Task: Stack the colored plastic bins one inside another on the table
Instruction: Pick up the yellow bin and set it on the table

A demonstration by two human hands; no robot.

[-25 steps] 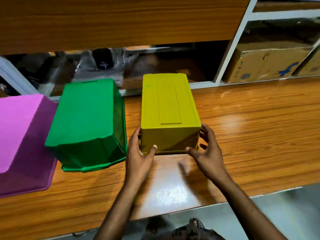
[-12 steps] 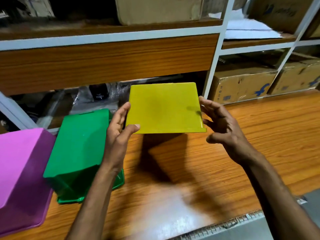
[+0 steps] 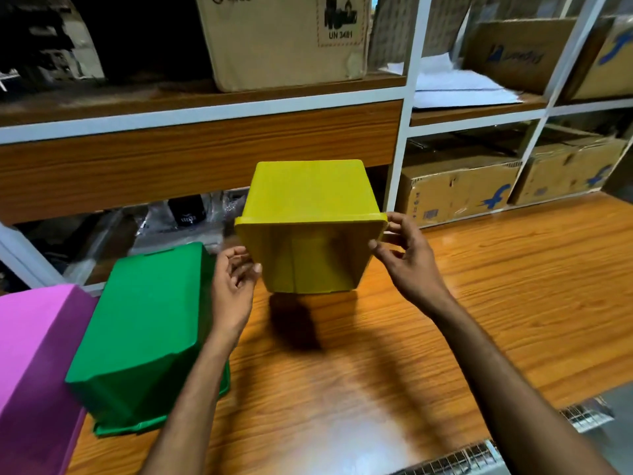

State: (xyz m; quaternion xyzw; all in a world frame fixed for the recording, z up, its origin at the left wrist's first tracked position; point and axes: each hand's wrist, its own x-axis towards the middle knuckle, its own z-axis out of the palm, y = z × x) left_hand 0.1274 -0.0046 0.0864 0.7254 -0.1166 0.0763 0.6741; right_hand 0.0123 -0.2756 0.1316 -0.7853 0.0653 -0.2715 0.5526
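Note:
A yellow bin (image 3: 310, 214) hangs tilted in the air above the wooden table (image 3: 479, 303), casting a dark shadow under it. My left hand (image 3: 234, 282) presses its lower left wall with thumb and fingers. My right hand (image 3: 406, 258) pinches the bin's right rim corner. A green bin (image 3: 147, 330) lies upside down on the table just left of my left forearm. At the far left a pink bin (image 3: 30, 354), also upside down, is partly cut off by the frame edge.
Behind the table stands a white-framed shelf unit (image 3: 407, 132) with a wooden panel and several cardboard boxes (image 3: 455, 190). Loose papers (image 3: 459, 87) lie on an upper shelf. The table's front edge runs across the lower right, beside a metal mesh strip (image 3: 582, 416).
The yellow bin has gone from upside down on the table to held in the air, turning over between both hands. The view has tilted upward toward the shelves.

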